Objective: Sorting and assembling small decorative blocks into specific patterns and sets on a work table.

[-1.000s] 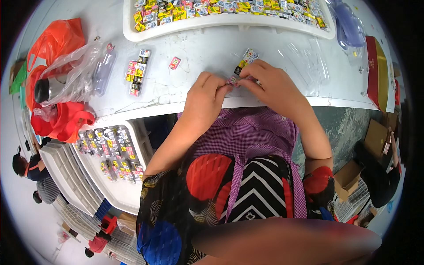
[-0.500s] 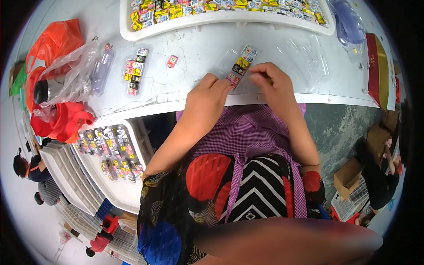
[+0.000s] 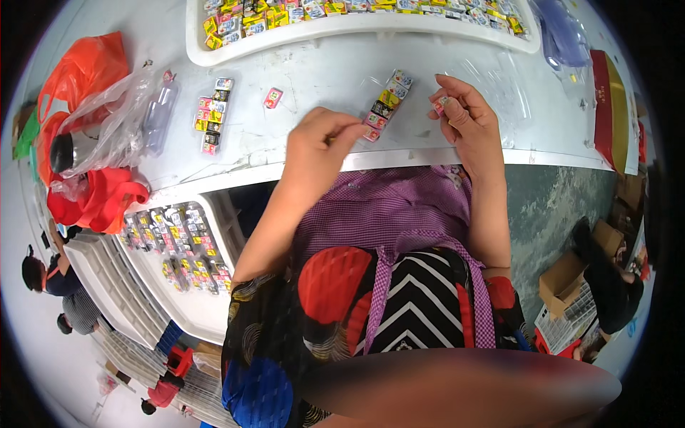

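Note:
A clear plastic tray (image 3: 386,105) with a slanting row of small white, yellow, black and pink boxes lies on the table in front of me. My left hand (image 3: 317,146) is closed, thumb and forefinger pinching this tray's near end. To the right, my right hand (image 3: 469,128) is raised above the table, a small pink box (image 3: 439,105) gripped between thumb and fingers. One loose pink box (image 3: 272,98) lies left of the tray. Farther left sits another clear pack (image 3: 213,116) with two rows of the same boxes.
A white bin (image 3: 364,27) full of small boxes stands at the back. Clear plastic pieces (image 3: 510,100) lie right of my right hand. Red bags (image 3: 89,68) and a bottle (image 3: 75,150) in clear plastic are at left. Below the edge, a white crate (image 3: 193,307) holds filled packs.
My right hand has moved away from the tray to the right, and a pink box now shows in its fingers. The left hand has shifted slightly left, still at the tray's near end.

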Available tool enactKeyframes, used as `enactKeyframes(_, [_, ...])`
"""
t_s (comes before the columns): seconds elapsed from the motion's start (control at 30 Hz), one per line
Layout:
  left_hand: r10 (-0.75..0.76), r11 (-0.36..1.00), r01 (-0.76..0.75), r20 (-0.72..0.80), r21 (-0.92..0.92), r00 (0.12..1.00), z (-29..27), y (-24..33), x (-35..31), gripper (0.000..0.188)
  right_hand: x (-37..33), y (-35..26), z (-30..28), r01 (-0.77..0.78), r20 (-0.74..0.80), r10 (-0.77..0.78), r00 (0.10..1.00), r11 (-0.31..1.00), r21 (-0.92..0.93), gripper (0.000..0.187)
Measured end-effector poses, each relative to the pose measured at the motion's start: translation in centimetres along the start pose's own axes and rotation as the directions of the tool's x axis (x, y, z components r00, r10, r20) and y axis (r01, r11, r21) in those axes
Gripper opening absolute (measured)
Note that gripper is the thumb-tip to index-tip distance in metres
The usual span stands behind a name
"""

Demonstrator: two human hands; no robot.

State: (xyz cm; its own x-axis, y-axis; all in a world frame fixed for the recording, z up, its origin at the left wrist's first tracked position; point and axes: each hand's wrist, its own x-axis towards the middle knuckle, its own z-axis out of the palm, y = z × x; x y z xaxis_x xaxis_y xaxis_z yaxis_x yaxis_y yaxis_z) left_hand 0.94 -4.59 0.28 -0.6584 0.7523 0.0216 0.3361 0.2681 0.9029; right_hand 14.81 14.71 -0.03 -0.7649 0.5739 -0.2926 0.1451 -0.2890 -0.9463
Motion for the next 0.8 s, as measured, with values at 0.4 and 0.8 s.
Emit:
enactKeyframes(0.4, [-0.306,0.757,0.359,0.190,-0.546,0.933,-1.8,-1.9,-0.8,0.025,0.1,2.3,-0.2,0.054,0.043,-0.061,0.997,0.987,0.152,0.027])
enactKeyframes(0.8, [-0.324,0.773,0.284,0.031,-0.568,0.946,-2.1,-2.3,-1.1,0.023,-0.1,0.1,4.7,0.360,0.240,-0.291,0.926,0.874,-0.327,0.020])
